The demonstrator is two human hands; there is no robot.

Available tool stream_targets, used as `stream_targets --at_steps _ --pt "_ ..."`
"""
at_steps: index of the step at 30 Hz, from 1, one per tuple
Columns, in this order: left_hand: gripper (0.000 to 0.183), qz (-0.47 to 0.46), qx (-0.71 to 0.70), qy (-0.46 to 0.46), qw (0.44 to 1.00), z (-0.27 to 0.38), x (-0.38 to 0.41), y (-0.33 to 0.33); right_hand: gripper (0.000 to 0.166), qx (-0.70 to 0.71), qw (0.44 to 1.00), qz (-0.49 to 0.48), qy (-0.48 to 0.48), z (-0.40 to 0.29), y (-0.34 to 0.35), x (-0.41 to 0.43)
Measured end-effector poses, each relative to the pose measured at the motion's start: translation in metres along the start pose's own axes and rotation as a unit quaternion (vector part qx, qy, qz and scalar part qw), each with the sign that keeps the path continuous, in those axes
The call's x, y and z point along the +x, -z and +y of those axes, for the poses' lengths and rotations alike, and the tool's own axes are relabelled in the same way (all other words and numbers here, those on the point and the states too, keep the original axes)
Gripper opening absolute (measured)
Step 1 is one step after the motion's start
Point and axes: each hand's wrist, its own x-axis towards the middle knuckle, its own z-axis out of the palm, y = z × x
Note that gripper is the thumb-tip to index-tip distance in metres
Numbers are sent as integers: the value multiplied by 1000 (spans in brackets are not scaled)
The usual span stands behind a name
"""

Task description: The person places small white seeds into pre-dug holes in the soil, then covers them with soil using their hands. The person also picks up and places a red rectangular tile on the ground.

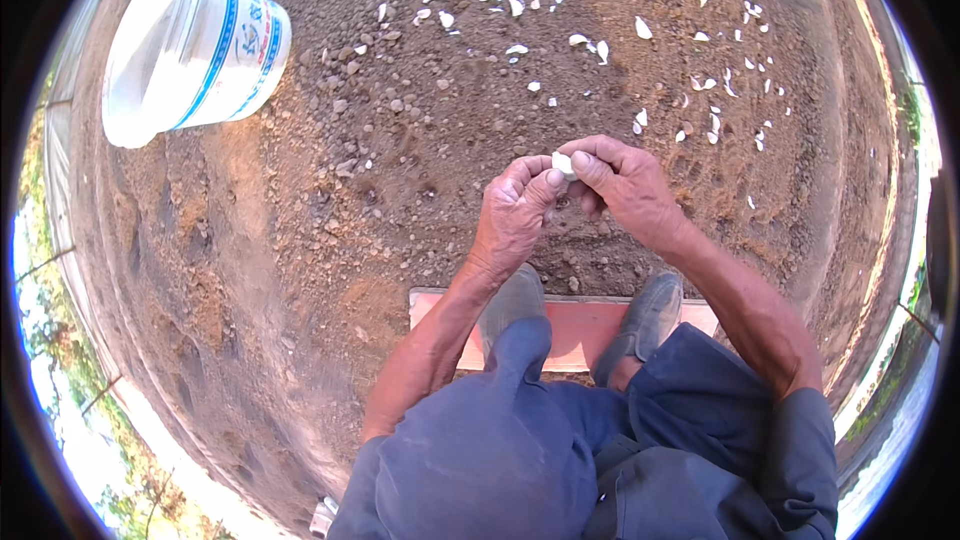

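Observation:
Between my two hands is a small whitish piece that looks like a garlic clove [563, 165]. My left hand [517, 208] pinches its left side between thumb and forefinger. From the right, the thumb and fingers of my right hand [634, 187] grip the same piece. Both hands are just above the brown soil [450, 187], in front of my shoes. Similar pale cloves [643, 28] lie scattered on the soil beyond my hands, many of them to the right. The undersides of my fingers are partly hidden.
A white plastic bucket [259, 45] with blue bands and printed writing stands at the upper left. My shoes [517, 300] rest on a reddish flat board [574, 330]. Small clods and stones [396, 105] dot the soil. Pale sheeting [64, 157] edges the far left.

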Motion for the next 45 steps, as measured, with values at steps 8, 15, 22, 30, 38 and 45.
stream_targets --at_steps 8,15,22,30,38,45 --pt "36 38 4 -23 999 -9 -5 17 24 -115 990 -29 70 7 -20 11" --pt "35 16 42 12 999 -2 -10 23 23 -48 998 -15 36 20 -28 7" --pt "37 -8 -35 70 997 -11 -11 30 24 -86 996 -14 31 19 -31 5" --pt "38 -9 -25 81 996 -11 -9 25 35 -186 975 42 115 26 -33 13" --pt "32 -12 85 -2 996 -13 -13 22 42 11 995 -24 -92 15 -28 11" --pt "31 -45 -37 84 995 -15 -10 30 44 76 983 -64 -152 14 -23 8"
